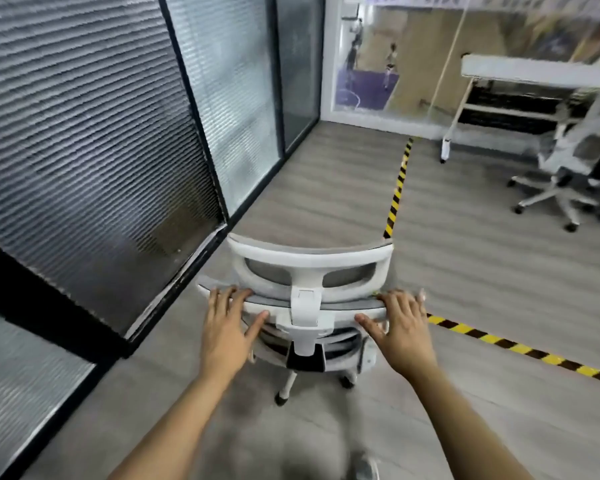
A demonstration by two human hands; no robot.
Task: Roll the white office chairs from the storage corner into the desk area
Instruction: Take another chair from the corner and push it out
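Note:
A white office chair [309, 268] with grey mesh and a headrest stands right in front of me, its back toward me. My left hand [227, 323] grips the left end of the backrest's top edge, fingers over the rim. My right hand [400, 323] grips the right end the same way. The chair's castors [281, 398] rest on the grey floor. Its seat is hidden behind the backrest.
A glass partition with blinds [101, 133] runs close along the left. Yellow-black floor tape [397, 192] crosses ahead and to the right. A second white chair [568, 174] and a white desk [534, 72] stand at the far right. My shoe [366, 469] shows below.

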